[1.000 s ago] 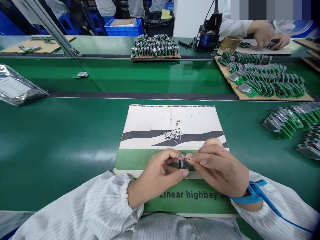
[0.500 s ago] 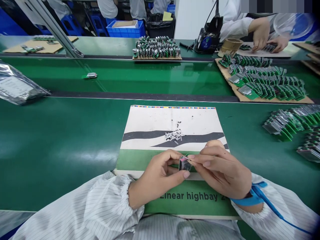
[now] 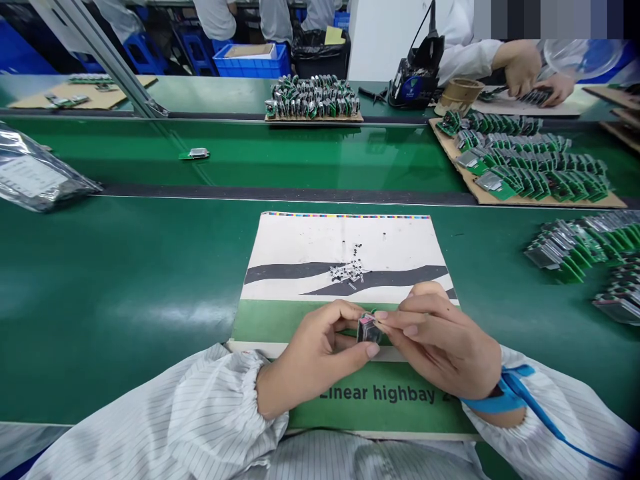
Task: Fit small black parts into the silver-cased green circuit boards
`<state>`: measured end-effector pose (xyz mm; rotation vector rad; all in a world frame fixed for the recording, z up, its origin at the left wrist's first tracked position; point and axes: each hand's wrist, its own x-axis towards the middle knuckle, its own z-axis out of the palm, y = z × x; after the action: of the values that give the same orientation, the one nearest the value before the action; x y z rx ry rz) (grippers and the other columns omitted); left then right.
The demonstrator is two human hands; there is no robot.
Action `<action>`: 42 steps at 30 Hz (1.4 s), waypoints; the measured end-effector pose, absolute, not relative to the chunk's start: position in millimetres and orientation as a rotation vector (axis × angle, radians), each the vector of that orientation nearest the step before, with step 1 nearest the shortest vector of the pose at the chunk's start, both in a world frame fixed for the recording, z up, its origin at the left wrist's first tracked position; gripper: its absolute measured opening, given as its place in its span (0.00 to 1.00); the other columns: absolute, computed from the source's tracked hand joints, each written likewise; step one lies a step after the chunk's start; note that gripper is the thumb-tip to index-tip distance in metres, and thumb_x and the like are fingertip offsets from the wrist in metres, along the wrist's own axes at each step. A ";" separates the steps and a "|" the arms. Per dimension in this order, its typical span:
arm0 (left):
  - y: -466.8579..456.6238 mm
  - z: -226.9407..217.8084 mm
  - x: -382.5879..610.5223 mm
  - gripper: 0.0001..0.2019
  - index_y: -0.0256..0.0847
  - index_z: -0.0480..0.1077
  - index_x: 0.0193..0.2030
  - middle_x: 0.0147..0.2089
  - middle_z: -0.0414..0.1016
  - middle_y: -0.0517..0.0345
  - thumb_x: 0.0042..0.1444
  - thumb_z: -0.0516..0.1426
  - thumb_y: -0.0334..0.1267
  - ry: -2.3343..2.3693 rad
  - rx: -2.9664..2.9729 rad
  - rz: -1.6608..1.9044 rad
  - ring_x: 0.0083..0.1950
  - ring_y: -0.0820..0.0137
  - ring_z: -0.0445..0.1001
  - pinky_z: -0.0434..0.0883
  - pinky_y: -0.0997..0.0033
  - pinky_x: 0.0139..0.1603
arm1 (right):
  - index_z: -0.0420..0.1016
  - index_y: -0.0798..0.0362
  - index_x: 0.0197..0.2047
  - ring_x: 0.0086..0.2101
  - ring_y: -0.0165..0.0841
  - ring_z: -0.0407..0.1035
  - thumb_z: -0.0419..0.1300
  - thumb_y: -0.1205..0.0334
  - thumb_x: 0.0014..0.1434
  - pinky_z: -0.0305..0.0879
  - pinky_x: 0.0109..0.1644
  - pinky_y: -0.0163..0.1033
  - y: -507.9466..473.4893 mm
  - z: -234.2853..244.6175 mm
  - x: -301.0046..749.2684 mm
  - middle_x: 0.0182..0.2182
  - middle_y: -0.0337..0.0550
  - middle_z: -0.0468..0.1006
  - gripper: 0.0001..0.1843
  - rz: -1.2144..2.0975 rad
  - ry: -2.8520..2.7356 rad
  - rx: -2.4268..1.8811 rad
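The left hand (image 3: 311, 353) grips a small dark electronic part (image 3: 367, 329) steadily between closed fingers and thumb, while the right hand (image 3: 440, 340) pinches its edge with closed fingertips.

The only words I can read are on the printed card (image 3: 345, 267) lying on the belt in front of me: "Linear highbay" in dark letters (image 3: 377, 394) across its green lower part, then one more character, a 2 or a Z, I can't tell which. The white label (image 3: 25, 177) on the antistatic bag (image 3: 45, 179) and the badge on the blue-faced soldering station (image 3: 415, 87) are too small to read
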<state>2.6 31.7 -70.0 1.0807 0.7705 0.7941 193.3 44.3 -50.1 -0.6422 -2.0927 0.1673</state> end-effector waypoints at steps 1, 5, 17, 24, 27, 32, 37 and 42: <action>31.8 -70.0 2.7 0.11 0.40 0.64 0.37 0.38 0.64 0.57 0.54 0.63 0.39 0.770 1.081 0.792 0.34 0.74 0.63 0.66 0.78 0.29 | 0.64 0.49 0.52 0.30 0.33 0.71 0.59 0.81 0.56 0.68 0.32 0.42 44.2 -50.0 193.5 0.35 0.45 0.81 0.24 0.168 -2.092 -0.643; 32.3 -69.8 3.5 0.11 0.39 0.64 0.36 0.38 0.64 0.57 0.54 0.63 0.39 0.769 1.084 0.795 0.35 0.74 0.64 0.66 0.78 0.29 | 0.64 0.49 0.50 0.30 0.33 0.72 0.59 0.80 0.57 0.68 0.32 0.43 44.1 -50.5 193.3 0.35 0.45 0.81 0.22 0.173 -2.080 -0.651; 32.0 -68.1 3.4 0.13 0.39 0.64 0.36 0.39 0.65 0.57 0.51 0.65 0.38 0.762 1.094 0.797 0.32 0.76 0.63 0.66 0.77 0.28 | 0.64 0.46 0.48 0.29 0.34 0.72 0.58 0.79 0.57 0.68 0.29 0.42 42.2 -54.2 187.4 0.33 0.42 0.81 0.21 0.268 -1.988 -0.686; 32.1 -71.6 2.5 0.09 0.39 0.65 0.37 0.38 0.64 0.57 0.55 0.62 0.37 0.743 1.141 0.819 0.32 0.77 0.64 0.66 0.79 0.28 | 0.65 0.50 0.44 0.33 0.35 0.73 0.58 0.80 0.56 0.69 0.32 0.42 40.9 -61.3 183.1 0.33 0.44 0.80 0.18 0.558 -1.805 -0.674; 31.9 -71.4 2.4 0.09 0.38 0.66 0.36 0.38 0.64 0.57 0.55 0.62 0.37 0.743 1.151 0.815 0.32 0.76 0.64 0.67 0.79 0.28 | 0.64 0.50 0.43 0.34 0.35 0.73 0.59 0.81 0.56 0.70 0.34 0.43 39.8 -64.3 181.3 0.33 0.44 0.79 0.17 0.666 -1.730 -0.677; 32.3 -69.9 2.9 0.10 0.38 0.66 0.36 0.36 0.65 0.57 0.54 0.62 0.38 0.766 1.134 0.814 0.33 0.75 0.65 0.67 0.78 0.28 | 0.64 0.49 0.43 0.34 0.35 0.72 0.59 0.80 0.56 0.71 0.34 0.44 38.6 -66.6 181.0 0.34 0.43 0.79 0.18 0.743 -1.690 -0.702; 32.5 -71.1 2.0 0.09 0.38 0.66 0.36 0.38 0.66 0.57 0.55 0.62 0.38 0.767 1.150 0.805 0.32 0.76 0.66 0.68 0.77 0.30 | 0.63 0.48 0.47 0.37 0.35 0.72 0.59 0.81 0.56 0.73 0.36 0.44 38.6 -66.6 182.8 0.36 0.42 0.77 0.21 0.765 -1.724 -0.699; 32.2 -71.4 1.3 0.06 0.40 0.68 0.38 0.39 0.68 0.57 0.56 0.62 0.34 0.723 1.184 0.845 0.36 0.76 0.68 0.69 0.80 0.31 | 0.63 0.45 0.52 0.42 0.36 0.71 0.60 0.79 0.57 0.75 0.40 0.45 38.1 -68.4 186.0 0.40 0.44 0.73 0.25 0.902 -1.697 -0.669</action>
<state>1.3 32.2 -71.4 1.1840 0.7234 0.8452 186.0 38.1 -68.4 -0.6694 -1.6973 0.9024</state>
